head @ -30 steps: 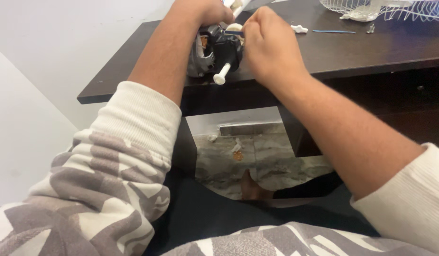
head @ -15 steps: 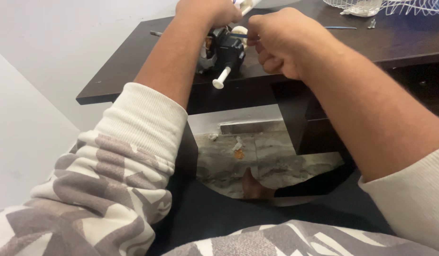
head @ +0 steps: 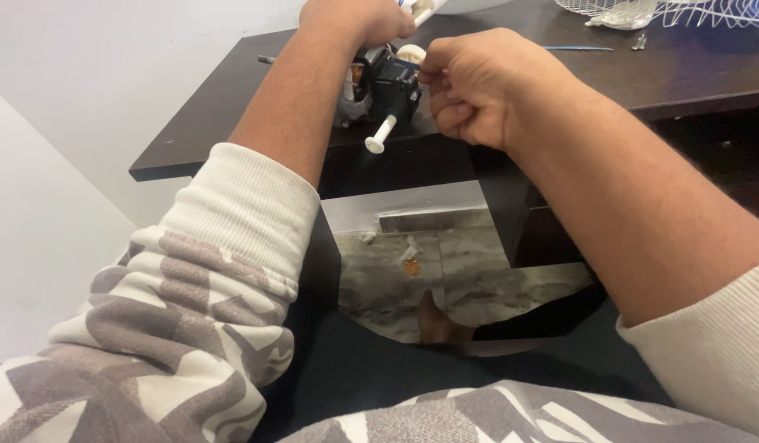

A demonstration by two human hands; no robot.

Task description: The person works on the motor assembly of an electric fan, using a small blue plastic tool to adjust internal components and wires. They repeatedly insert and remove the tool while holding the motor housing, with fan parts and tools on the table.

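A small black and metal motor (head: 387, 86) with a white shaft (head: 381, 134) sticking out toward me stands at the near edge of the dark table (head: 232, 107). My left hand (head: 359, 16) grips the motor's top from the far side, and a white rod (head: 426, 10) shows next to its fingers. Just right of the motor, my right hand (head: 478, 86) is curled into a fist. Its thumb and forefinger touch a small white piece (head: 410, 53) on the motor's top. I cannot see whether anything is pinched between them.
A white wire grille (head: 691, 10) lies at the table's far right, with a thin blue tool (head: 576, 47) and a small screw (head: 639, 41) before it. A small dark bit (head: 266, 59) lies at the left. Under the table are a stained floor (head: 478, 279) and a foot (head: 435, 320).
My right hand has slid right off the motor's side and closed into a fist beside it. My left hand stays on the motor's top.
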